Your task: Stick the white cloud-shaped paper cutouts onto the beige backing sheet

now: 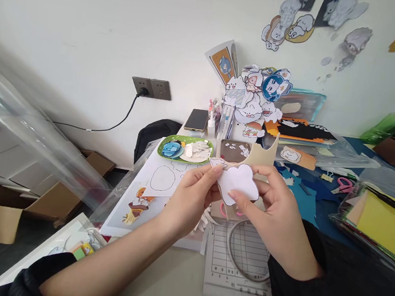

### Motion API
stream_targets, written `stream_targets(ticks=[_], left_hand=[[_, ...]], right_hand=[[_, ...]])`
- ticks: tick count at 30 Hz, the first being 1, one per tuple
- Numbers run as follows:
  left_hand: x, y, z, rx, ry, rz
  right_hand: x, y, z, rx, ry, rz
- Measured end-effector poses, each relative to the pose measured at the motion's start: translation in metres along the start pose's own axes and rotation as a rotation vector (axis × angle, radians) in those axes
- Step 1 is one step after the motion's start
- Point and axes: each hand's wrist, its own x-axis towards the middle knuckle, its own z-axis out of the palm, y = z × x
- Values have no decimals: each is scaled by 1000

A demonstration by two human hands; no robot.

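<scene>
One white paper cut-out (239,182), plain-faced with a rounded, lobed, dark-edged outline, lies at the centre of the frame, gripped in two hands. The right hand (272,204) presses its thumb on the plain face; the left hand (196,188) pinches at the left side, where one small line-drawn paper piece (216,161) shows; whether the two are joined cannot be told. Also visible: one green rounded tray (159,148), left of centre; one dark smartphone (196,120), above it; one white gridded board (216,263), lower centre.
</scene>
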Motion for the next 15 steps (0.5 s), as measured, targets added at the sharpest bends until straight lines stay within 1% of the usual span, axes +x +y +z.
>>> stream_targets(ticks=[10,15], left_hand=[[-1,0,0,-13,5,-9],[-2,2,1,1,21,-17]], right_hand=[[0,-1,0,-2,-11,10],[-1,-6,0,1,-23,49]])
